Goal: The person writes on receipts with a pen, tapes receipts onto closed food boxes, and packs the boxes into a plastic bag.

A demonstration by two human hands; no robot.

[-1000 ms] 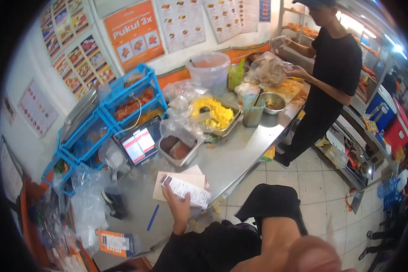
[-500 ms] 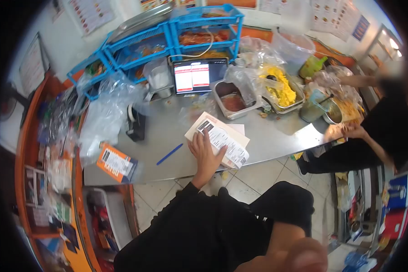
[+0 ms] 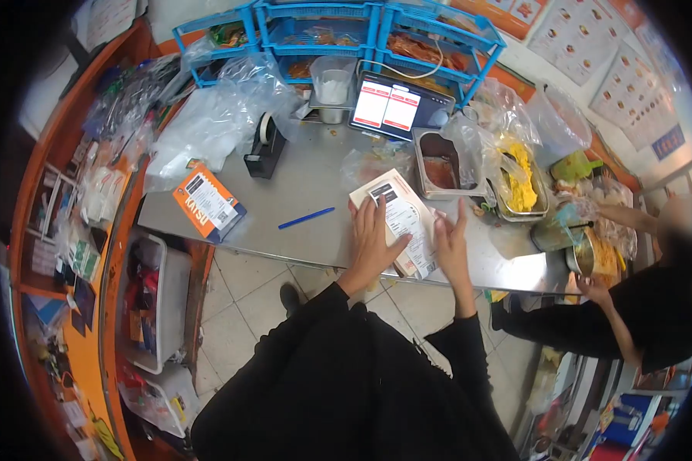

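A pale box [image 3: 373, 189] with a long printed receipt [image 3: 409, 219] on its top lies at the front of the steel counter. My left hand [image 3: 373, 244] rests flat across the left part of box and receipt, fingers spread. At the right edge of the box is my right hand [image 3: 454, 250], its fingers extended and thumb apart; whether it presses on the edge I cannot tell. Left of my hands lies a blue pen [image 3: 306, 218]. Farther left is an orange box [image 3: 200, 207] bearing its own receipt label.
A black tape dispenser [image 3: 264, 150] and plastic bags [image 3: 207, 131] sit behind the pen. A tablet [image 3: 400, 107] stands at the back, under blue racks [image 3: 315, 46]. Metal trays [image 3: 446, 165] of food line the right, where another person [image 3: 638, 307] works.
My right hand has come up from low in the view to the box's right edge. My left hand stays on the box. The camera view has turned and shifted.
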